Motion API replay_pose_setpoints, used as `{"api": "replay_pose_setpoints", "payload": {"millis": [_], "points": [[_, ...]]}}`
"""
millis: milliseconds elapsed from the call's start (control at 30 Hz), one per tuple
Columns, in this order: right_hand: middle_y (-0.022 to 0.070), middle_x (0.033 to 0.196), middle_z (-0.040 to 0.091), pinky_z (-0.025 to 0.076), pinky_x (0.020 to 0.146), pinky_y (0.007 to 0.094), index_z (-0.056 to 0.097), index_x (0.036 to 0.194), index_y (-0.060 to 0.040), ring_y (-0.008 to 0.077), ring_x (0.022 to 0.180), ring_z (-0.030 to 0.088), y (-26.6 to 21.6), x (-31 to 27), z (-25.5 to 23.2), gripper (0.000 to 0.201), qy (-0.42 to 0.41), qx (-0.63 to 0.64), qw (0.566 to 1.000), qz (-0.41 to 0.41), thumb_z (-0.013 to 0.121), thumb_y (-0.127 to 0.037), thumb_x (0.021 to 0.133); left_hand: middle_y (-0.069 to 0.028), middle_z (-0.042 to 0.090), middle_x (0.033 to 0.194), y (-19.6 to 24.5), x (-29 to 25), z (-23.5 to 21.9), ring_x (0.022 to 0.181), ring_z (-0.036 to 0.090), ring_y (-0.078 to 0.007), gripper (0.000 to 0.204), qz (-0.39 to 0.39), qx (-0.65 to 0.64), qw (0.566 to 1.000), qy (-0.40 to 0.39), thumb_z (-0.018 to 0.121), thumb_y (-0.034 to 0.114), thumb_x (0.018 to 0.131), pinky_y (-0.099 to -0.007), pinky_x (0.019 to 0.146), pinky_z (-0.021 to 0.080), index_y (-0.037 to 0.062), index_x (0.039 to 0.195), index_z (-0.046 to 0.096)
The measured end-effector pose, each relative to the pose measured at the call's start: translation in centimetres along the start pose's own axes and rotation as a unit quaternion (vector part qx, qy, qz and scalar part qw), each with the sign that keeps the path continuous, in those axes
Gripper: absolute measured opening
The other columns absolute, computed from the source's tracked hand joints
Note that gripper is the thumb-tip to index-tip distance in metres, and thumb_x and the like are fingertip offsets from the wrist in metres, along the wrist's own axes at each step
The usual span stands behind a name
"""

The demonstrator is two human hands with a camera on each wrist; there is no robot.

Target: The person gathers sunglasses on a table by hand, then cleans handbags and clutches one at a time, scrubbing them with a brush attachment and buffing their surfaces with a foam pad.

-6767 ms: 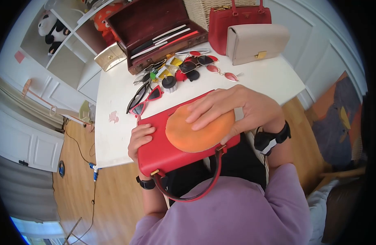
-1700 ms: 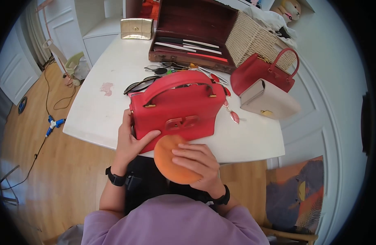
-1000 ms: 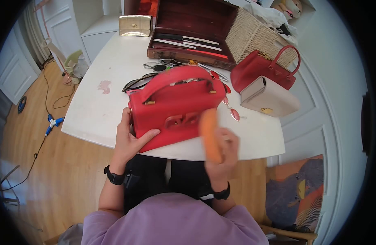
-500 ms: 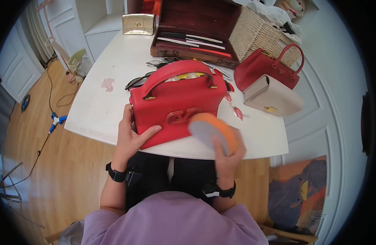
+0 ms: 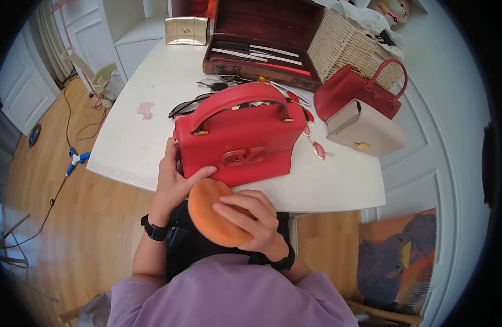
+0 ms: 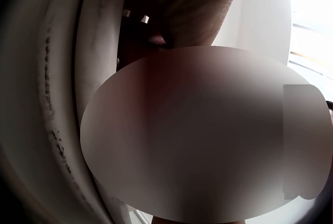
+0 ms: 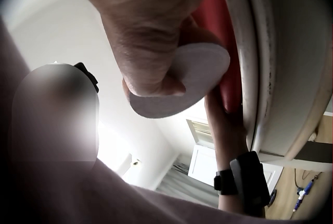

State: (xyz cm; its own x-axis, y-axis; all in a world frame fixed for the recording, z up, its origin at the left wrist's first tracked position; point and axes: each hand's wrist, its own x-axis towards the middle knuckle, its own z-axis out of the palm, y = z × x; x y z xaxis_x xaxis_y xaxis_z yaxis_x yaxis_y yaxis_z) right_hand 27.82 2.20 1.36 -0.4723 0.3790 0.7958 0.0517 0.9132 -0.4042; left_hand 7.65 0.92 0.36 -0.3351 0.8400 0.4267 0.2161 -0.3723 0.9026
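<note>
Head view: left hand grips red handbag; right hand, fingers slightly spread, seemingly pinches orange pad

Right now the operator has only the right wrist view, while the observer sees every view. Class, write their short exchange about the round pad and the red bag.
Operator: The right hand pinches the round pad, and I see its pale face. What colour is the other?
Observer: Orange; the head view shows that face.
Operator: I get only a strip of the red bag. What is on its front?
Observer: A raised red emblem, set below the handle.
</note>
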Motion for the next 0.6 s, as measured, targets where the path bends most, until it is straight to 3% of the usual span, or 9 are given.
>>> {"api": "replay_pose_setpoints", "payload": {"millis": [33, 133, 200, 233, 300, 367, 433, 500, 600], "points": [[0.0105, 0.108, 0.067, 0.054, 0.080, 0.0380, 0.071, 0.112, -0.0041, 0.0302, 0.090, 0.065, -0.1, -0.1, -0.1, 0.047, 0.026, -0.012, 0.999, 0.016, 0.075, -0.003, 0.064, -0.0132, 0.063, 0.116, -0.1, 0.1, 0.1, 0.108, 0.062, -0.0190, 0.067, 0.010, 0.004, 1.000, 0.002, 0.085, 0.013, 0.076, -0.0331, 0.093, 0.050, 0.0012, 0.128, 0.044], [0.0166, 0.111, 0.067, 0.052, 0.088, 0.0357, 0.068, 0.109, 0.0040, 0.0286, 0.097, 0.066, 0.9, -0.6, -2.8, 0.031, 0.106, 0.021, 0.964, 0.242, 0.070, 0.001, 0.078, -0.0143, 0.064, 0.114, 0.3, 0.1, 0.0, 0.107, 0.062, -0.0194, 0.065, 0.013, 0.016, 1.000, 0.002, 0.085, 0.013, 0.076, -0.0332, 0.092, 0.051, 0.0007, 0.126, 0.044], [0.0160, 0.113, 0.065, 0.050, 0.089, 0.0339, 0.065, 0.116, 0.0041, 0.0266, 0.100, 0.064, 1.6, -0.6, -4.8, 0.035, 0.164, -0.014, 0.941, 0.296, 0.067, 0.004, 0.081, -0.0148, 0.064, 0.113, 0.6, 0.1, 0.0, 0.106, 0.063, -0.0195, 0.065, 0.006, 0.020, 1.000, -0.001, 0.084, 0.014, 0.077, -0.0331, 0.091, 0.051, 0.0006, 0.125, 0.044], [0.0160, 0.113, 0.065, 0.050, 0.089, 0.0339, 0.065, 0.116, 0.0041, 0.0266, 0.100, 0.064, 1.9, -0.6, -5.3, 0.035, 0.163, -0.018, 0.941, 0.295, 0.067, 0.004, 0.081, -0.0151, 0.064, 0.113, 0.6, 0.1, 0.0, 0.106, 0.063, -0.0198, 0.065, 0.003, 0.025, 1.000, -0.002, 0.084, 0.014, 0.077, -0.0329, 0.091, 0.052, 0.0005, 0.125, 0.044], [0.0158, 0.117, 0.062, 0.048, 0.090, 0.0337, 0.065, 0.117, 0.0039, 0.0262, 0.102, 0.062, 2.5, -0.6, -6.0, 0.037, 0.245, -0.188, 0.930, 0.199, 0.066, 0.006, 0.081, -0.0154, 0.064, 0.112, 0.7, 0.1, 0.0, 0.105, 0.063, -0.0200, 0.064, -0.001, 0.027, 1.000, -0.003, 0.084, 0.014, 0.077, -0.0327, 0.091, 0.052, 0.0004, 0.125, 0.043], [0.0152, 0.121, 0.059, 0.047, 0.090, 0.0345, 0.066, 0.117, 0.0014, 0.0268, 0.105, 0.059, 2.2, -0.6, -5.5, 0.039, 0.260, -0.190, 0.924, 0.206, 0.066, 0.006, 0.078, -0.0155, 0.064, 0.112, 0.7, 0.0, 0.1, 0.105, 0.063, -0.0198, 0.063, 0.011, 0.035, 0.999, -0.002, 0.084, 0.013, 0.077, -0.0321, 0.090, 0.052, 0.0003, 0.124, 0.043], [0.0136, 0.121, 0.059, 0.047, 0.088, 0.0355, 0.069, 0.116, -0.0035, 0.0281, 0.105, 0.058, 1.9, -0.9, -4.0, 0.044, 0.185, -0.160, 0.961, 0.133, 0.068, 0.004, 0.073, -0.0154, 0.064, 0.112, 0.6, 0.0, 0.2, 0.105, 0.063, -0.0195, 0.063, 0.010, 0.026, 1.000, -0.002, 0.084, 0.013, 0.077, -0.0320, 0.090, 0.052, 0.0004, 0.123, 0.043], [0.0100, 0.121, 0.059, 0.046, 0.088, 0.0359, 0.071, 0.116, -0.0106, 0.0285, 0.104, 0.056, -0.1, 0.0, -1.4, 0.054, 0.134, -0.163, 0.972, 0.106, 0.069, 0.001, 0.064, -0.0152, 0.064, 0.112, 0.6, 0.1, 0.0, 0.105, 0.063, -0.0191, 0.062, 0.009, 0.021, 1.000, 0.000, 0.084, 0.012, 0.077, -0.0319, 0.091, 0.052, 0.0006, 0.123, 0.043], [0.0069, 0.119, 0.060, 0.045, 0.088, 0.0358, 0.072, 0.116, -0.0147, 0.0263, 0.103, 0.055, -0.8, -0.1, 0.4, 0.059, 0.069, -0.132, 0.988, 0.043, 0.069, -0.002, 0.058, -0.0145, 0.064, 0.112, 0.6, 0.2, 0.1, 0.105, 0.062, -0.0178, 0.060, 0.016, -0.003, 1.000, 0.011, 0.083, 0.012, 0.077, -0.0312, 0.090, 0.052, 0.0013, 0.121, 0.044]]}}
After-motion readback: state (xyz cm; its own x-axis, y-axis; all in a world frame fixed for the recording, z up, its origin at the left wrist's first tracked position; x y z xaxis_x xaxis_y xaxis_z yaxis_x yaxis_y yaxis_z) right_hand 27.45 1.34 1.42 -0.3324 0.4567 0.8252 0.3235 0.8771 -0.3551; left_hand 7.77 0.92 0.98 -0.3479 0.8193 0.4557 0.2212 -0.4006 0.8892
